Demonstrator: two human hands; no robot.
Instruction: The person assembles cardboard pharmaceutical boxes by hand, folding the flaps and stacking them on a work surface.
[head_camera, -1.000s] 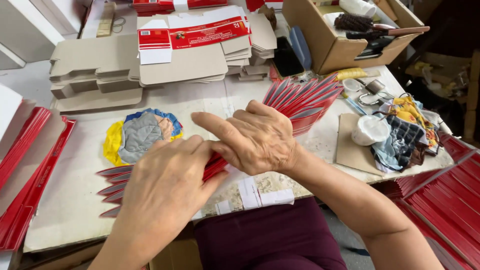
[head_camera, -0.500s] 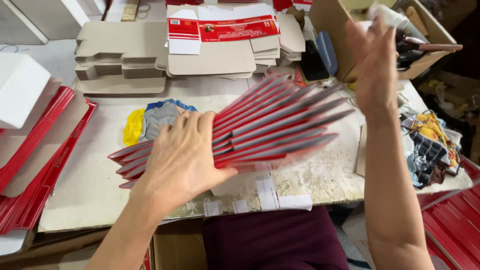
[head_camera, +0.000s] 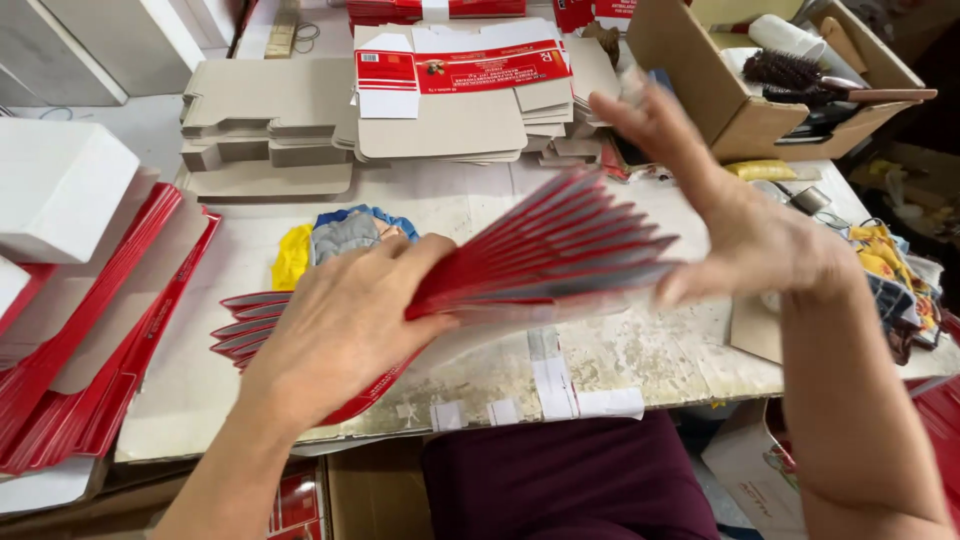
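A fanned stack of flat red cardboard box blanks (head_camera: 540, 255) lies tilted above the worn table (head_camera: 620, 360). My left hand (head_camera: 345, 325) presses down on the stack's left end and grips it. My right hand (head_camera: 730, 215) is raised at the stack's right end, fingers spread, its thumb touching the fanned edges.
Piles of flat grey and red box blanks (head_camera: 440, 100) sit at the back. More red blanks (head_camera: 90, 330) lie at the left under white boxes (head_camera: 60, 185). A cardboard box with a brush (head_camera: 790, 75) stands back right. Coloured cloths (head_camera: 340, 235) lie behind the stack; another cloth (head_camera: 895, 265) at right.
The stack has risen off the table and fanned out. My right hand left the pile, swung up high, and has come back down to the stack's right end.
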